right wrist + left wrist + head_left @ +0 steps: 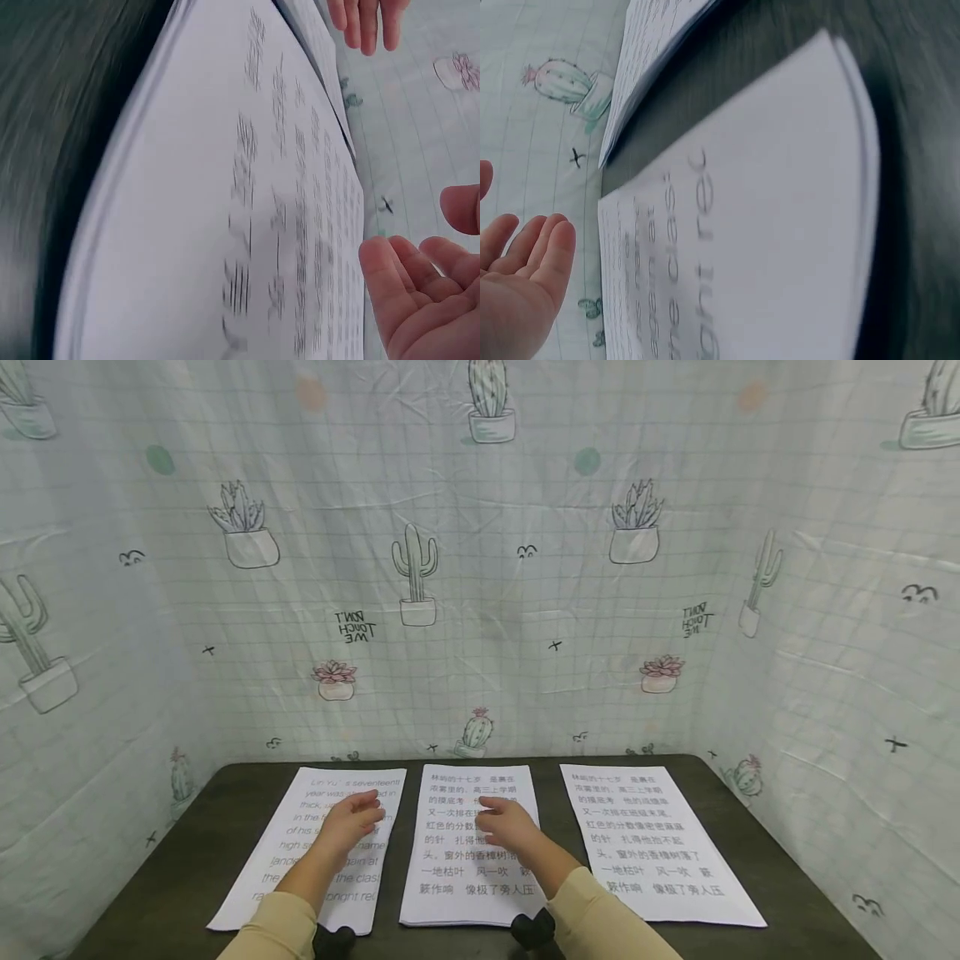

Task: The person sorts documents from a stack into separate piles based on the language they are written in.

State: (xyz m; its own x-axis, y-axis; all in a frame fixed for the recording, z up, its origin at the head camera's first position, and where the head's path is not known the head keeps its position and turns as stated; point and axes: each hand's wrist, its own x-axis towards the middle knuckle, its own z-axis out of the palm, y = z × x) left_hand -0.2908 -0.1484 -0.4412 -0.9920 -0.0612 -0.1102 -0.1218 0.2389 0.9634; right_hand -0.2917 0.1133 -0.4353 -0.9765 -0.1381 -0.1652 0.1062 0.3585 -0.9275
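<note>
Three printed sheets lie side by side on a dark table (pixel 187 860). My left hand (pixel 351 822) hovers over the left sheet (pixel 315 847), which carries English text, with its fingers relaxed and holding nothing. In the left wrist view the left hand (pixel 517 292) stays apart from the left sheet (pixel 735 247). My right hand (pixel 510 825) is over the middle sheet (pixel 468 852), which carries Chinese text, fingers loosely extended. In the right wrist view the right hand (pixel 420 289) floats beside the middle sheet (pixel 247 225). The right sheet (pixel 652 839) lies untouched.
A cloth backdrop (pixel 480 568) printed with cacti closes in the table at the back and on both sides. Beige sleeves (pixel 600 922) cover both forearms. Dark wrist mounts (pixel 532 928) show at the bottom edge.
</note>
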